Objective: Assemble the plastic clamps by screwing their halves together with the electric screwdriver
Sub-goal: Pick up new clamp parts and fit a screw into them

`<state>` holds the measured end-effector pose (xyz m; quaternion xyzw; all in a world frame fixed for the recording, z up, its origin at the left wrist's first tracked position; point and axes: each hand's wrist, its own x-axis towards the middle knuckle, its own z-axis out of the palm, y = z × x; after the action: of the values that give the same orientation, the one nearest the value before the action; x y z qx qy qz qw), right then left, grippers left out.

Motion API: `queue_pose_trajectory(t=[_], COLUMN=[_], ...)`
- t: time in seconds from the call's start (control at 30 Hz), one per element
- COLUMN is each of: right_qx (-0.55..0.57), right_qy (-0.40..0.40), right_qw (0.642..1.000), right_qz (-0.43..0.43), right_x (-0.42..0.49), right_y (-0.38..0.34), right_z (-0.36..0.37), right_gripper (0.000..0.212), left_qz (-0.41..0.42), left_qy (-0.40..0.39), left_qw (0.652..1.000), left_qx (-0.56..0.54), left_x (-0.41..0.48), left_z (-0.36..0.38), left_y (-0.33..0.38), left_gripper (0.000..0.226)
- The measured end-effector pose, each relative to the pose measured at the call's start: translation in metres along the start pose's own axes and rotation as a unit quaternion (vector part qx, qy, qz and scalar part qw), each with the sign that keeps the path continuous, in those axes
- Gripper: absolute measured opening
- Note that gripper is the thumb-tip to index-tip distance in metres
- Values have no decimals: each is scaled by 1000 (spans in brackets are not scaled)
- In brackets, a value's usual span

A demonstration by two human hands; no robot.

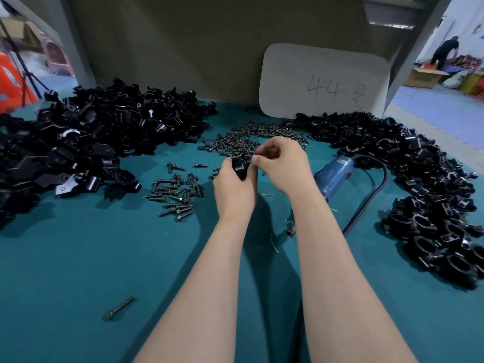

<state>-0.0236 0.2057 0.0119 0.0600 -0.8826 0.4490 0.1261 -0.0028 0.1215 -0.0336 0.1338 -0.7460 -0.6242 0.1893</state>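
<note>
Teal cloth (78,258) covers the table nearest the camera, with a lone long bolt (118,308) lying on it. Above the middle, the left hand (234,187) grips a black plastic clamp (241,167), fingers curled round it. The right hand (284,163) pinches at the clamp's upper edge; anything between its fingertips is hidden. Loose screws (243,138) lie just behind the hands, with more at the left (175,195). A blue electric screwdriver (332,175) rests beside the right wrist. Clamp halves (104,127) are heaped at the left and joined clamps (424,184) at the right. A white card marked 44 (322,82) leans on the grey back panel (183,43). Far right, a person (445,51) bends over goods on the workshop floor.
</note>
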Motion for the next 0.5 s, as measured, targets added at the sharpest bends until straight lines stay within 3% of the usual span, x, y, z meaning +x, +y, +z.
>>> queue_pose_trajectory(t=[0.33, 0.5], right_qx=[-76, -68], right_qy=[-8, -2], right_qw=[996, 997], right_qz=[-47, -33], right_x=[-2, -2], right_y=[-5, -3], right_z=[1, 2], right_gripper=[15, 12], left_qz=[8, 10], left_qy=[23, 27], left_qw=[994, 991], left_qx=[105, 130], left_x=[-2, -5], left_z=[2, 3], left_y=[0, 0], left_gripper=[32, 23])
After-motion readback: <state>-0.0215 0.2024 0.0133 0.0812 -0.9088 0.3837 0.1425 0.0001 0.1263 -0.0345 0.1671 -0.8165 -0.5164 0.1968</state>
